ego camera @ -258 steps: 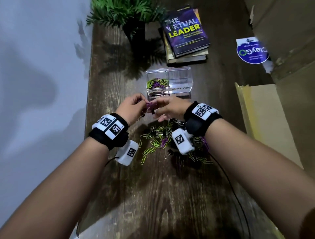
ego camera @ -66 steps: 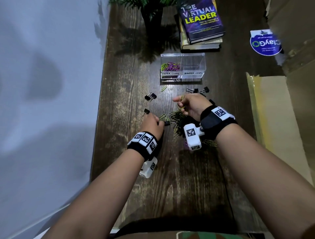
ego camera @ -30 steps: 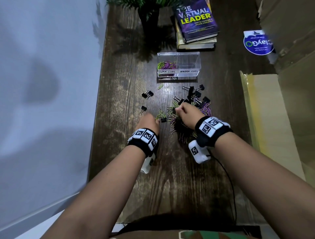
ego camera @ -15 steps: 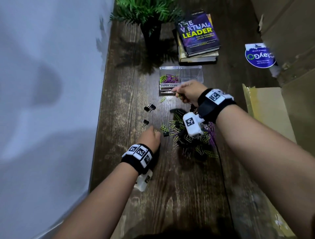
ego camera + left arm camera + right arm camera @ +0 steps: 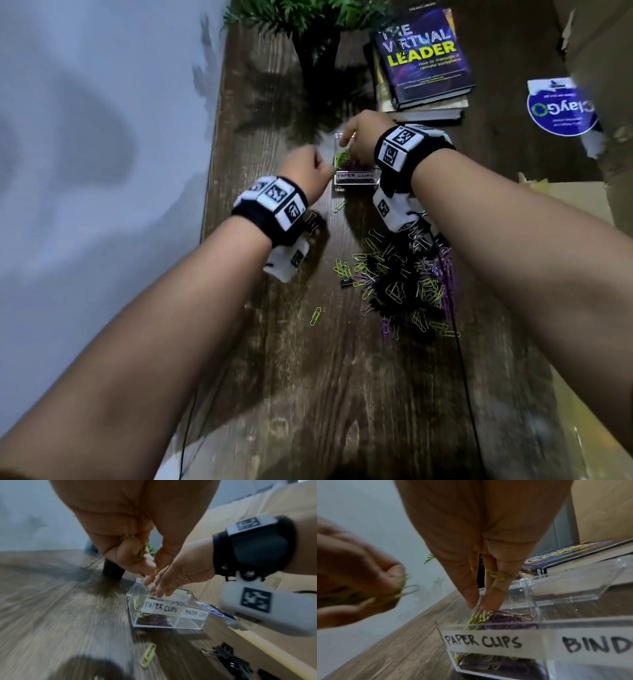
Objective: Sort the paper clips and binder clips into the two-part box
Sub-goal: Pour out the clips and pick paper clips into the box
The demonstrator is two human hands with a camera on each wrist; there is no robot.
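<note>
The clear two-part box [image 5: 354, 175] [image 5: 188, 615] [image 5: 488, 641] stands mid-table, labelled PAPER CLIPS and BINDER CLIPS. Green and purple paper clips [image 5: 508, 616] lie in its left half. My right hand [image 5: 359, 137] [image 5: 481, 601] [image 5: 169, 580] hovers over that half, fingers straight and pointing down. Clips drop from the fingertips, and one sticks between two fingers. Just left of the box, my left hand [image 5: 308, 168] [image 5: 130, 555] [image 5: 359, 588] is a fist gripping green paper clips. A mixed pile of paper and binder clips [image 5: 404, 281] lies nearer me.
Stray paper clips [image 5: 315, 315] [image 5: 148, 655] and black binder clips [image 5: 228, 655] lie on the wooden table. A potted plant [image 5: 315, 34] and stacked books [image 5: 424, 58] stand behind the box. Cardboard [image 5: 582, 205] lies to the right and a wall [image 5: 102, 171] runs along the left.
My right hand went from the pile up to the paper-clip half and opened its fingers. My left hand lifted off the table with green clips and moved up beside the box.
</note>
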